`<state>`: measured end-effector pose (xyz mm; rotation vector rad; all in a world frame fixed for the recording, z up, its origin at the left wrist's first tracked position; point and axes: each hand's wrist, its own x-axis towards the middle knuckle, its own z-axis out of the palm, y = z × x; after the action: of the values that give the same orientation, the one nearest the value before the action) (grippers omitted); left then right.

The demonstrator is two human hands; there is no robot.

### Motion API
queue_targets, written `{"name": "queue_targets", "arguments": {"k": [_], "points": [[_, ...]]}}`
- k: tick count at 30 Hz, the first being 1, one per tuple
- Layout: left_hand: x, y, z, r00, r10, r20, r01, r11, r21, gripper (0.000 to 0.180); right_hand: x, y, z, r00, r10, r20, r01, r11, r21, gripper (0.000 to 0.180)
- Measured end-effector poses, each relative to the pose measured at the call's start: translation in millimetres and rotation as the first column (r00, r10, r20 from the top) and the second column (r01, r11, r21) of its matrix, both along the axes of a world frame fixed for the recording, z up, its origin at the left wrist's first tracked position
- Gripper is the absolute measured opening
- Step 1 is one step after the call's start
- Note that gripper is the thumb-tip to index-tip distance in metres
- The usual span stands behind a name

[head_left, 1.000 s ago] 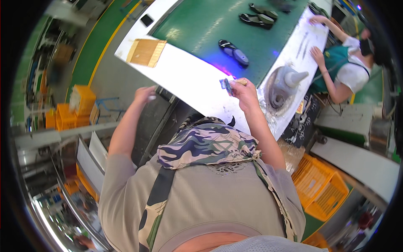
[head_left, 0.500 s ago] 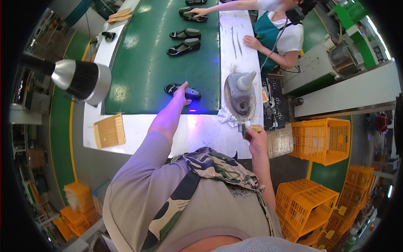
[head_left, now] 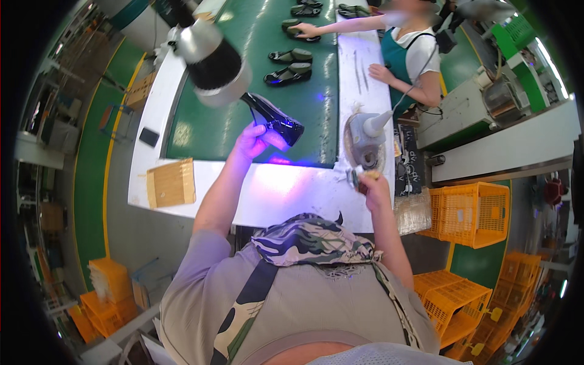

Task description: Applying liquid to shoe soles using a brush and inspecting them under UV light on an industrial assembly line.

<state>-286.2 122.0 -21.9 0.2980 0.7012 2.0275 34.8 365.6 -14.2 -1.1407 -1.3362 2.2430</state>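
My left hand (head_left: 249, 143) is closed on a glossy black shoe (head_left: 285, 128), lifted off the green belt (head_left: 207, 137) and tilted, with violet light falling on it. The shoe's toe or heel end lies close beneath a black-and-silver lamp (head_left: 218, 68). In my right hand (head_left: 377, 194) is a small brush-like tool (head_left: 354, 178) with a pale handle; its tip is too small to make out. That hand is near the table's edge, just below a grey squeeze bottle (head_left: 368, 129) with a pointed nozzle, which stands in a stained oval tray (head_left: 349, 135).
Several dark shoes, among them a near shoe (head_left: 288, 75), sit farther up the belt. Across at the right, a co-worker's hand (head_left: 304, 30) touches one. A cardboard piece (head_left: 170, 184) lies at left on the white table (head_left: 267, 194). Orange crates (head_left: 468, 213) stand at right.
My left hand has raised the shoe off the belt and turned it toward the lamp. The view has shifted, so the lamp appears farther right. My right hand still holds its tool.
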Motion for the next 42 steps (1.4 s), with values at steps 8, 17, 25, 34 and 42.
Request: {"name": "queue_targets", "arguments": {"k": [8,17,25,34,42], "points": [[56,-77,36,0.32,0.087,-0.943,-0.669,0.726,-0.16,0.066,-118,-4,40,0.933,0.337,-0.128,-0.301,0.924,0.237,0.02],[120,-127,136,-0.307,-0.095,-0.947,-0.717,0.677,0.165,0.041,-192,-105,107,0.668,0.606,-0.432,-0.476,0.794,0.379,0.024],[151,-135,152,-0.36,-0.152,-0.92,-0.751,0.632,0.19,0.039,-204,-133,101,0.477,0.73,-0.489,-0.476,0.682,0.555,0.022],[152,-121,127,-0.272,-0.178,-0.946,-0.819,0.559,0.13,0.047,-169,-132,103,0.446,0.715,-0.538,-0.751,0.627,0.21,0.023],[157,-101,110,-0.102,-0.37,-0.924,-0.884,0.46,-0.087,0.051,-159,-106,125,0.439,0.763,-0.475,-0.75,0.602,0.274,0.021]]}}
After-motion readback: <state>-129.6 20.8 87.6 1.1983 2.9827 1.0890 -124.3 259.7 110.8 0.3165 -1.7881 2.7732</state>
